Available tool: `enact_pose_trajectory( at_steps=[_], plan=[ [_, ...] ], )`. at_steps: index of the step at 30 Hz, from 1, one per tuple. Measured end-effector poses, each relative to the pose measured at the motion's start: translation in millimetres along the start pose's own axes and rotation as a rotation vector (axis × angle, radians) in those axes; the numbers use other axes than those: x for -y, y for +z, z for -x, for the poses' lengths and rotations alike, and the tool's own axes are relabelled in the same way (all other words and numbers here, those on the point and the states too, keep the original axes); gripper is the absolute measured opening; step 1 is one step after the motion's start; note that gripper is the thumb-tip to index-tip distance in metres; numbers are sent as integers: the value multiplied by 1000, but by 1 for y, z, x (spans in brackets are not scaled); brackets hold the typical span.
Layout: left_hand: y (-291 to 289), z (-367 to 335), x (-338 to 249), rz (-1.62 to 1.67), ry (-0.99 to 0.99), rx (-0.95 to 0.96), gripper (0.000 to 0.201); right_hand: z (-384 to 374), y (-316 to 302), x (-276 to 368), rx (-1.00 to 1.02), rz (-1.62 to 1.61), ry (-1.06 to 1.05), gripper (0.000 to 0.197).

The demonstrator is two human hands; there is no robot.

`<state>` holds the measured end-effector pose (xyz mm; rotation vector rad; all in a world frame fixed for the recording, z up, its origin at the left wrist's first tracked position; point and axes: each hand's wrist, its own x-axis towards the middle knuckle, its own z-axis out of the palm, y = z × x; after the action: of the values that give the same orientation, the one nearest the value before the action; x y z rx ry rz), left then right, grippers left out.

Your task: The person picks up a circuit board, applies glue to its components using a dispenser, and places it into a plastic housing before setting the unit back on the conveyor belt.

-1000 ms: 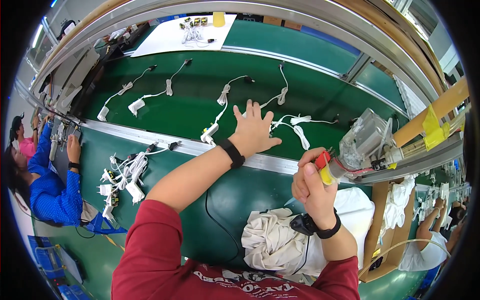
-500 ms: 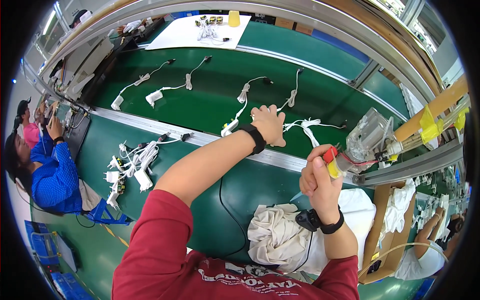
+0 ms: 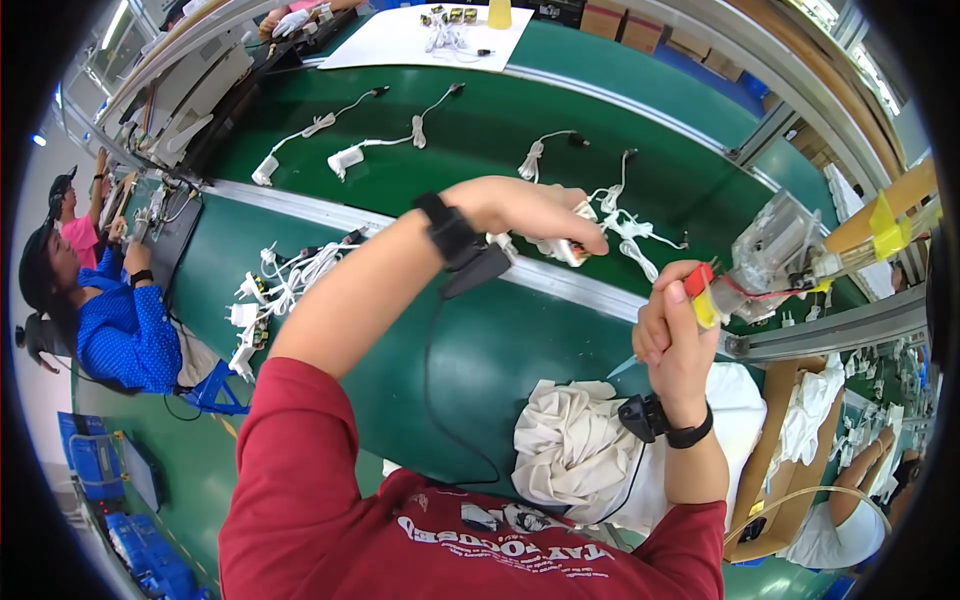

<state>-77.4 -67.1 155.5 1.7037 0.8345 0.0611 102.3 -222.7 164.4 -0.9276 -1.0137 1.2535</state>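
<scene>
My left hand [image 3: 535, 212] is over the near metal rail of the green belt, its fingers closed round a white power adapter [image 3: 572, 250] with coloured inner parts showing at one end. Partly hidden behind that hand, another white adapter [image 3: 501, 243] sits at the rail. My right hand [image 3: 678, 335] is wrapped round a hand tool with a red piece [image 3: 698, 280], yellow tape and a pale blue tapered tip [image 3: 622, 366] pointing down to the left. Most of the tool's grip is hidden by my fingers. White coiled cords [image 3: 622, 228] lie just beyond my hands.
Adapters with cords [image 3: 345, 160] lie spaced along the belt. A heap of white adapters [image 3: 290, 285] rests at left on the green table. Crumpled cream cloth [image 3: 565, 440] and a cardboard box [image 3: 780, 440] are near right. A clear plastic holder [image 3: 775, 245] hangs at right; a co-worker in blue [image 3: 135, 325] sits left.
My left hand, spread open over the belt before, has closed on an adapter and turned over by the rail. My right hand keeps its hold on the tool. The whole view has shifted slightly.
</scene>
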Motion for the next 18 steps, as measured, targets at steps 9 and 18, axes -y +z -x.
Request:
enact_pose_trajectory(
  at_steps=[9,18],
  plan=[
    [29,229,48,49,22,-426,47,12,20,-10,-6,-9,-24,16],
    [54,338,157,-709,-632,-992,60,20,40,-21,24,6,-64,17]
  ],
)
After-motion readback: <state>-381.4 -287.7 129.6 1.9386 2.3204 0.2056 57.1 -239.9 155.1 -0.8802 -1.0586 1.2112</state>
